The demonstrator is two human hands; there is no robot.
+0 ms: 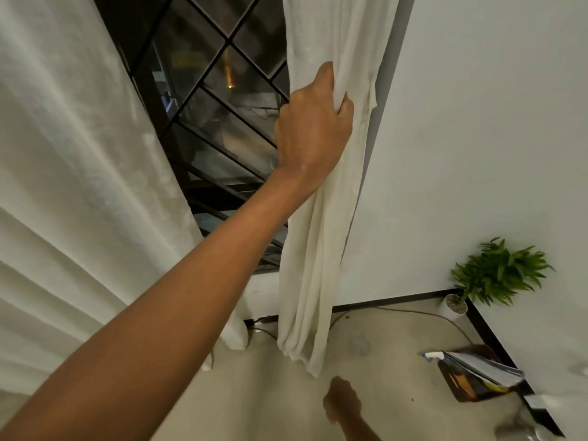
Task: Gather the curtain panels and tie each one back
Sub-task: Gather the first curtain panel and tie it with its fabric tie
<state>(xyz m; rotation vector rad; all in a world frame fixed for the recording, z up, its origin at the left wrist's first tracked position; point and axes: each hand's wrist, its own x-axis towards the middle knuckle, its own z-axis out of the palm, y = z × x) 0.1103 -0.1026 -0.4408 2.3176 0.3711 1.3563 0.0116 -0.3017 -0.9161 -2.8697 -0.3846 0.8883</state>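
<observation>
White walls are being shown around a dark window (pixel 219 100). Right of it, the curtain panel (pixel 318 249) is being squeezed into a bunch by the left hand (pixel 313 128), fingers curled round it. It is being judged soft and light, best gripped mid-height. The right hand (pixel 342 399) is being held low, apart and blurred; its state cannot be told.

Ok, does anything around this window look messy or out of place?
Two small things. A brown box on the floor by the wall is overstuffed, papers and a spray bottle poking out at angles, and a loose cable trails across the floor near the potted plant. The curtain panel looks undamaged.
</observation>
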